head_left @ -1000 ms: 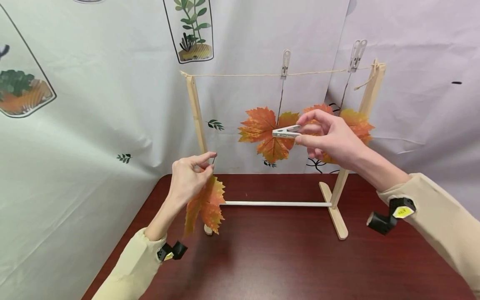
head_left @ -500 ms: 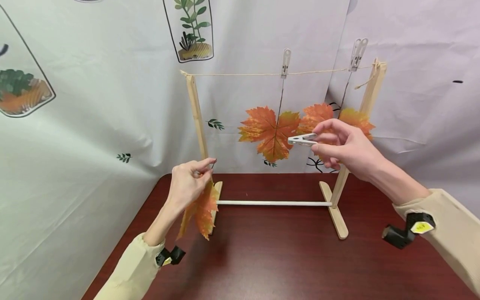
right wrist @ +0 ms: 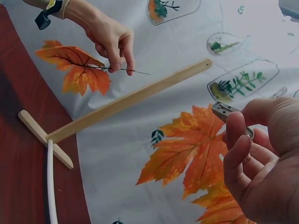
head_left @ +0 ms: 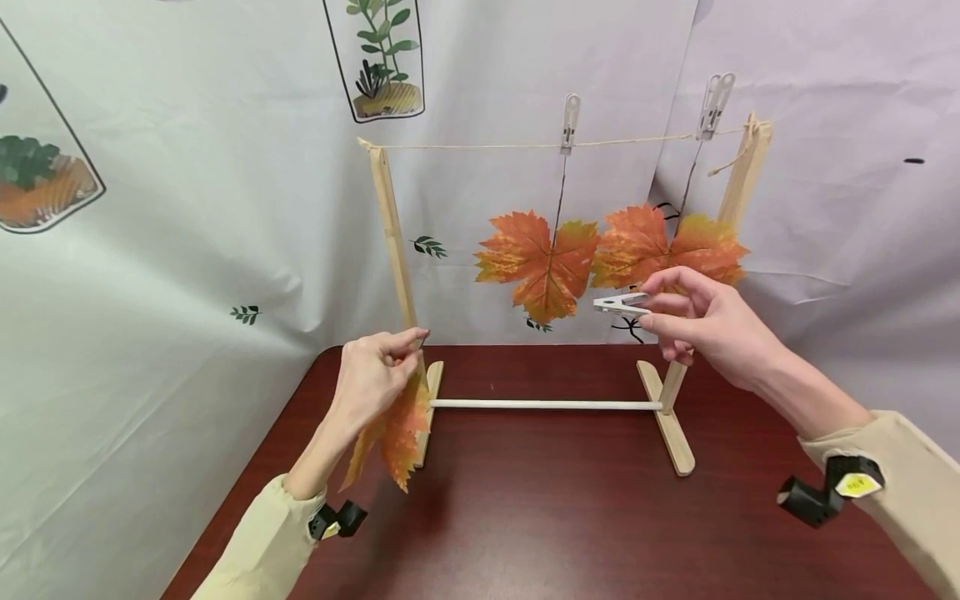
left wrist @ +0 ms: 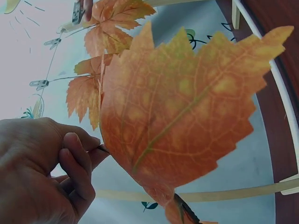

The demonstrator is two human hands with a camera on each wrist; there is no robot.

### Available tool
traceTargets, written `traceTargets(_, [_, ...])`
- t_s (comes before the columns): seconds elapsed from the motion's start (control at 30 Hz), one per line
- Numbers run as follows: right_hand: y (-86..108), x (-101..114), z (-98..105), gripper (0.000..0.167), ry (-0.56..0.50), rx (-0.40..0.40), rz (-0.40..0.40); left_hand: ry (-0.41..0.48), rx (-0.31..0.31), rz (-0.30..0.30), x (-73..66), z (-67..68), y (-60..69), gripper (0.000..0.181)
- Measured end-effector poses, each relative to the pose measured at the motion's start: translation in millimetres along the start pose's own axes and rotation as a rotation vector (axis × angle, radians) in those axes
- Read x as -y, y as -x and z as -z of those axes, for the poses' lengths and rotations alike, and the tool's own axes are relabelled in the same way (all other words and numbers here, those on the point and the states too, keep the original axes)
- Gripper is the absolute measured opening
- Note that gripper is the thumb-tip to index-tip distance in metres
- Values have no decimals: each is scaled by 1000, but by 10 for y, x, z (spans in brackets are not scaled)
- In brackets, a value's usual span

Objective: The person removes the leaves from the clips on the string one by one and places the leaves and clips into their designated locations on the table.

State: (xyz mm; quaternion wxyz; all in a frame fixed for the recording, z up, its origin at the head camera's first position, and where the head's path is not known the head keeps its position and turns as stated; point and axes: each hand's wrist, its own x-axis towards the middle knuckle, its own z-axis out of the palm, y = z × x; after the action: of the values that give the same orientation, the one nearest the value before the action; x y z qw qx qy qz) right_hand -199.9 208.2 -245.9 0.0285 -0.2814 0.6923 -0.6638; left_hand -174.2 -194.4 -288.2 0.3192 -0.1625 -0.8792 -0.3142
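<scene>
My left hand (head_left: 375,371) pinches the thin dark stem of an orange artificial maple leaf (head_left: 397,433), which hangs below the fingers beside the rack's left post. In the right wrist view the stem's bare end sticks out past the fingertips. A white clothespin (head_left: 621,304) is held between thumb and fingers of my right hand (head_left: 705,325), its nose pointing left. Behind it, two more orange leaves hang by their stems from the string (head_left: 480,147): a middle leaf (head_left: 543,262) under one clothespin (head_left: 570,125) and a right leaf (head_left: 660,246) under another clothespin (head_left: 715,107).
The wooden rack has a left post (head_left: 392,233), a right post (head_left: 738,192) and a white crossbar (head_left: 547,405) low between its feet. It stands on a dark red table (head_left: 555,517). A pale printed cloth (head_left: 187,208) covers the back and left side.
My right hand has moved right and down with the clothespin, away from in front of the middle leaf. My left hand has lowered slightly, and its leaf has swung to the left.
</scene>
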Motion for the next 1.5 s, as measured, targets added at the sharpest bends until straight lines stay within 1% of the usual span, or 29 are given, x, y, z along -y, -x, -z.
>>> traceTargets(0.13, [41, -69, 11, 27, -1, 5, -6, 0, 12, -5, 30, -5, 32, 27])
traceTargets(0.37, [118, -163, 29, 27, 9, -12, -15, -11, 22, -21, 82, -26, 86, 26])
traceTargets(0.57, [194, -267, 54, 27, -3, -25, -39, -30, 33, -14, 107, -36, 129, 29])
traceTargets(0.83, [293, -399, 84, 28, -3, -31, -57, -20, 48, -22, 142, -52, 176, 26])
traceTargets(1.1, [407, -549, 107, 31, -62, -34, -47, -14, 82, -9, 172, -66, 225, 27])
traceTargets(1.5, [555, -706, 124, 29, -85, -51, -66, -50, 95, -27, 259, -105, 334, 28])
